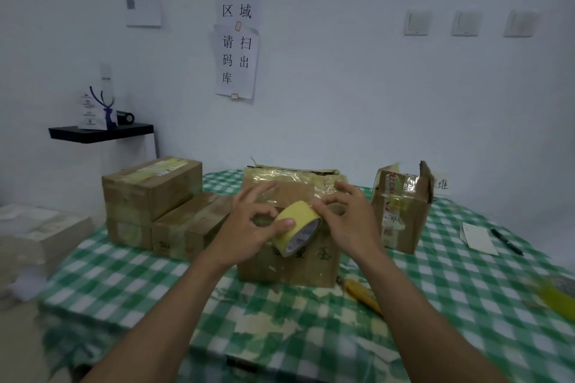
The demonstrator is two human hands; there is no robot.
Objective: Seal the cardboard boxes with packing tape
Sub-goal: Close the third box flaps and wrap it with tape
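Dim, bluish light; blurred, warped edges.

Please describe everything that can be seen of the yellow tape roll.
The tape roll is pale yellow, with a white inner core bearing blue print. It is held tilted before the middle cardboard box. The left hand grips it, thumb on its outer face; the right hand pinches its upper edge.

The table (451,283) is covered with a green-and-white checked cloth. A central cardboard box (289,264) is placed on it, flanked by stacked boxes (149,193) at the left and an open-flapped box (401,211) at the right. A yellow utility knife (364,292) is laid just beside the central box. A paper slip (479,238) and a pen (507,241) are located further right.
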